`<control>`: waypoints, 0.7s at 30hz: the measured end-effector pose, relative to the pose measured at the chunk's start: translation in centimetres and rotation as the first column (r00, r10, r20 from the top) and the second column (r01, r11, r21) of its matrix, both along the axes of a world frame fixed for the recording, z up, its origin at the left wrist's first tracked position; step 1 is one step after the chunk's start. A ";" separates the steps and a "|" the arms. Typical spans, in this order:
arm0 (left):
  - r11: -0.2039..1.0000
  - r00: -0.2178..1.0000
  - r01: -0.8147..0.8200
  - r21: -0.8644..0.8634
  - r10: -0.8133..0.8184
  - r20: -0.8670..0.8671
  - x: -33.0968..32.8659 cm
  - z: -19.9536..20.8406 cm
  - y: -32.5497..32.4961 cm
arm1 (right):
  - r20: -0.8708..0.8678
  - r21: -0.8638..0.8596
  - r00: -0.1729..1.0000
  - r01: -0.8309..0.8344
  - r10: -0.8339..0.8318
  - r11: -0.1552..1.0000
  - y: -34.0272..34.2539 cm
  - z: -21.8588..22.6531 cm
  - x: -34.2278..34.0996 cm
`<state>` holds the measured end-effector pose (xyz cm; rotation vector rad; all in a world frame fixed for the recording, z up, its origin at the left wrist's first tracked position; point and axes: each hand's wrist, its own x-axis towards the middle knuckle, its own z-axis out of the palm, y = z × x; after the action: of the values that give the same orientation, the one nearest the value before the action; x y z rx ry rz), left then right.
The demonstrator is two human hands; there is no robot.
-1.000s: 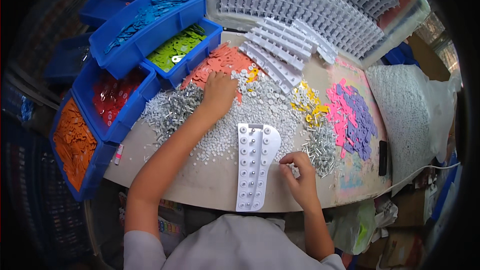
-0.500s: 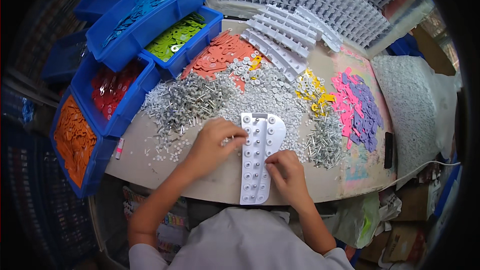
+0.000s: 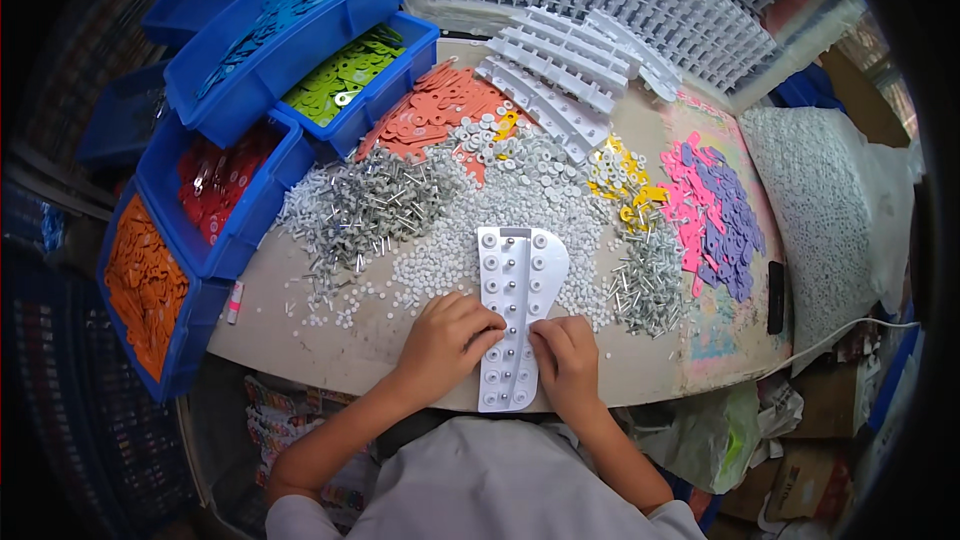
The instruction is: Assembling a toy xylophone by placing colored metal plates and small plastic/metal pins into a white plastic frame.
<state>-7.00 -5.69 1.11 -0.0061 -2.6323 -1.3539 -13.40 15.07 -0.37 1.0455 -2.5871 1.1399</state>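
I see the long white plastic board with rows of holes (image 3: 515, 315) lying flat at the desk's (image 3: 655, 380) near edge. My left hand (image 3: 445, 340) and right hand (image 3: 568, 360) flank it, fingers curled together, pressing its lower half.

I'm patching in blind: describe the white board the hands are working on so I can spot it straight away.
Start at the pale round-edged table and go to the middle of its near edge. There the left hand and right hand rest on either side of a long white plastic board dotted with rows of round sockets. Unlike the ridged white strips stacked at the far side, it lies flat, alone, with one rounded lobe on its right.
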 end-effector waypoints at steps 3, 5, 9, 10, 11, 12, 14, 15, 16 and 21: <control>0.998 0.998 -0.051 0.038 0.050 0.030 0.1 0.2 0.3 | -0.072 0.021 0.997 -0.014 0.015 1.000 0.0 0.1 -0.2; 0.993 0.995 -0.082 0.087 0.078 0.056 0.2 0.1 0.4 | -0.127 0.031 0.991 -0.038 0.042 0.999 0.0 0.4 -0.3; 0.994 0.989 -0.052 -0.095 0.039 -0.139 0.5 -0.7 0.0 | -0.088 -0.011 0.996 -0.033 0.032 0.999 0.0 -0.3 -0.5; 0.978 0.963 -0.066 -0.197 0.011 -0.270 0.5 -0.9 0.0 | -0.037 -0.049 0.999 -0.036 0.034 0.998 0.1 -0.5 -0.6; 0.978 0.963 -0.066 -0.198 0.010 -0.271 0.6 -1.2 0.0 | 0.016 -0.088 0.999 -0.038 0.039 0.995 0.1 -0.6 -0.6; 0.977 0.961 -0.076 -0.199 0.018 -0.278 0.7 -1.4 0.0 | 0.015 -0.090 0.999 -0.037 0.038 0.995 0.1 -0.6 -0.5; 0.976 0.958 -0.083 -0.202 0.023 -0.286 0.7 -1.7 0.0 | 0.076 -0.088 0.996 -0.032 0.039 0.996 0.2 -0.6 -0.5; 0.978 0.955 -0.074 -0.194 0.014 -0.295 0.7 -1.7 0.1 | 0.074 -0.091 0.997 -0.030 0.037 0.995 0.2 -0.7 -0.5; 0.980 0.952 -0.065 -0.186 0.005 -0.305 0.6 -1.7 0.1 | 0.070 -0.098 0.997 -0.025 0.032 0.995 0.2 -0.7 -0.6; 0.998 0.978 -0.036 -0.048 0.025 -0.209 -0.1 -1.0 -0.5 | 0.021 -0.115 0.998 -0.056 0.059 0.992 0.3 -0.7 -0.8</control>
<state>-7.11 -6.18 0.13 -0.1082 -2.4808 -1.2033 -14.25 15.37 -1.06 1.0938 -2.4905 1.3053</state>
